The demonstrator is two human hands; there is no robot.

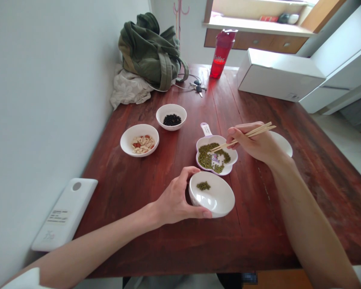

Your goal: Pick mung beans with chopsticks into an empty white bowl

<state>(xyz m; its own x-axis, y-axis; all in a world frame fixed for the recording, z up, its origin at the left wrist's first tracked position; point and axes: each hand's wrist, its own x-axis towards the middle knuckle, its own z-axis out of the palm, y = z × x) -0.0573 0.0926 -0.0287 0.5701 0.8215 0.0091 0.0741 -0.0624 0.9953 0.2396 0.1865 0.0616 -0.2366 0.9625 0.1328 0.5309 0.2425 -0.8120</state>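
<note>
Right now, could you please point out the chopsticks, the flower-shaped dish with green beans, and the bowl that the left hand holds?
chopsticks (252, 132), head view, on the middle of the sticks above the fingers.
flower-shaped dish (233, 160), head view, on its right rim.
white bowl (219, 198), head view, on the bare inner wall.

On the dark red wooden worktop (289, 224) we see a white bowl of peanuts (139, 139) and, just beyond it, a white bowl of black beans (171, 116). At the far end we find a green bag (149, 50) slumped on a pale cloth (128, 88), keys (198, 88) near it, a red bottle (222, 54) and a long white box (278, 74). A white device (64, 214) sits at our near left edge.
</note>
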